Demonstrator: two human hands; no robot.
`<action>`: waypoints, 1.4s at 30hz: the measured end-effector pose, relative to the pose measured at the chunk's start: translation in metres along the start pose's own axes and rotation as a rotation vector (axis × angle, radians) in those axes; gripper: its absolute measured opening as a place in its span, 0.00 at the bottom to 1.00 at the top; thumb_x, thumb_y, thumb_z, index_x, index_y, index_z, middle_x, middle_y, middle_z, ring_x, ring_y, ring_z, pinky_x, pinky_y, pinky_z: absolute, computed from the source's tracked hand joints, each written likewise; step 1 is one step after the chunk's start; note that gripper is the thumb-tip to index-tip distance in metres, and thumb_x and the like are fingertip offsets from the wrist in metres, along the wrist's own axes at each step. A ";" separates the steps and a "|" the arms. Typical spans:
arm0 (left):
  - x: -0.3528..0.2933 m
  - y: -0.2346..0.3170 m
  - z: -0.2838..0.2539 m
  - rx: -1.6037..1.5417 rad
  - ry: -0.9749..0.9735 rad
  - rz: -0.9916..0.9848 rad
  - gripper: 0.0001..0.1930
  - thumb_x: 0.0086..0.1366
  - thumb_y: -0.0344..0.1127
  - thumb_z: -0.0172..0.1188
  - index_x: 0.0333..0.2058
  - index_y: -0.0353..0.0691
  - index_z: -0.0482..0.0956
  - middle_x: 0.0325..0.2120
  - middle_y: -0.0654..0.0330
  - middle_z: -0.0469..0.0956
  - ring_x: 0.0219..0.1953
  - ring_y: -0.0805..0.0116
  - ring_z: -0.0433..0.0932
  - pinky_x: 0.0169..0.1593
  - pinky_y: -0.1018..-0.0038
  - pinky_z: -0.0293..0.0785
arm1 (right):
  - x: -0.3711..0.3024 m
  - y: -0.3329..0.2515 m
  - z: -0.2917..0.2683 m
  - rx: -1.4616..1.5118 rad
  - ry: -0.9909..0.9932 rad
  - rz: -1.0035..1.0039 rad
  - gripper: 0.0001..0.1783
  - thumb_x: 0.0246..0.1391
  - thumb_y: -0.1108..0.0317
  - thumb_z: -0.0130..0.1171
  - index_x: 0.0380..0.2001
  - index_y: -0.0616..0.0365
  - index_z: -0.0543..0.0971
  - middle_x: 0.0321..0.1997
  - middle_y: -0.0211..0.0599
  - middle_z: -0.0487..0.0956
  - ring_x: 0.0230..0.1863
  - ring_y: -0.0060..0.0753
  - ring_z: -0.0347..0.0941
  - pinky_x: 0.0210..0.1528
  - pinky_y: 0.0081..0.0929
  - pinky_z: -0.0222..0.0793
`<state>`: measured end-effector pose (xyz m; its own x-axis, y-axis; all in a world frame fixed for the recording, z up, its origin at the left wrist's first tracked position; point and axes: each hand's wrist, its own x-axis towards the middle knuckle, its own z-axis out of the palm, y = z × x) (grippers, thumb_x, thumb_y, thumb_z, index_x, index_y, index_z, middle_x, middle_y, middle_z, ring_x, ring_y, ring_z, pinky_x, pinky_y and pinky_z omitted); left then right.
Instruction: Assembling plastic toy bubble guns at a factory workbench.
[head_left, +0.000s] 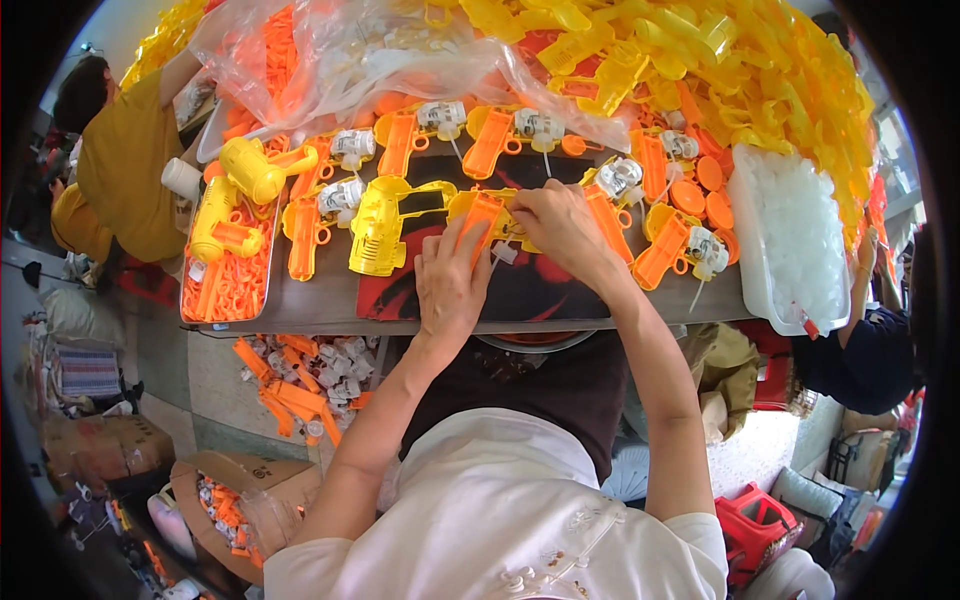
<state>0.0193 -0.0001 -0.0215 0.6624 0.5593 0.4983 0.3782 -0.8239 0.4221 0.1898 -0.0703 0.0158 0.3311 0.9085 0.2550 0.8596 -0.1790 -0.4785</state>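
Note:
On a dark mat with red patterns (540, 295), a yellow toy-gun shell half with an orange grip piece (481, 222) lies under both hands. My left hand (452, 285) is closed around the orange grip piece from the near side. From the right, my right hand (563, 222) pinches at the shell's inner edge; its fingertips hide what they hold. A small white part (504, 253) hangs on a thin stem beneath them. To the left of the hands rests an empty yellow shell half (380, 228). Several shells with orange grips (397, 143) and clear mechanisms (442, 118) form an arc around the mat.
A tray of orange parts (225, 285) with yellow toy guns (255, 172) stands left. At right is a white tub (795, 245) of translucent pieces. Yellow shells (740, 70) pile up behind, beside plastic bags (370, 60). Other people (140, 150) sit at both sides.

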 end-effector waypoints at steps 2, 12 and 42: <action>0.001 0.003 -0.003 0.057 -0.046 0.003 0.18 0.61 0.32 0.61 0.51 0.43 0.77 0.53 0.58 0.73 0.43 0.57 0.73 0.43 0.62 0.68 | 0.001 0.002 0.001 -0.009 0.007 -0.005 0.08 0.54 0.66 0.57 0.32 0.58 0.83 0.27 0.43 0.80 0.36 0.46 0.74 0.48 0.41 0.65; 0.045 -0.003 -0.002 -0.105 -0.001 0.286 0.16 0.59 0.25 0.59 0.47 0.36 0.78 0.50 0.56 0.73 0.53 0.52 0.70 0.57 0.61 0.66 | -0.002 0.004 0.006 -0.069 0.029 -0.069 0.07 0.51 0.69 0.59 0.28 0.58 0.83 0.27 0.39 0.81 0.36 0.43 0.75 0.47 0.42 0.66; 0.037 -0.012 0.010 -0.100 -0.157 0.297 0.22 0.56 0.18 0.56 0.50 0.42 0.74 0.50 0.55 0.67 0.57 0.50 0.64 0.61 0.59 0.63 | -0.062 -0.017 -0.010 -0.151 0.303 -0.049 0.22 0.44 0.79 0.62 0.46 0.57 0.77 0.41 0.40 0.73 0.40 0.48 0.74 0.43 0.40 0.71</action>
<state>0.0460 0.0301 -0.0159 0.8284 0.2694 0.4910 0.0938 -0.9311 0.3526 0.1583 -0.1275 0.0167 0.3688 0.7680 0.5237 0.9178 -0.2119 -0.3357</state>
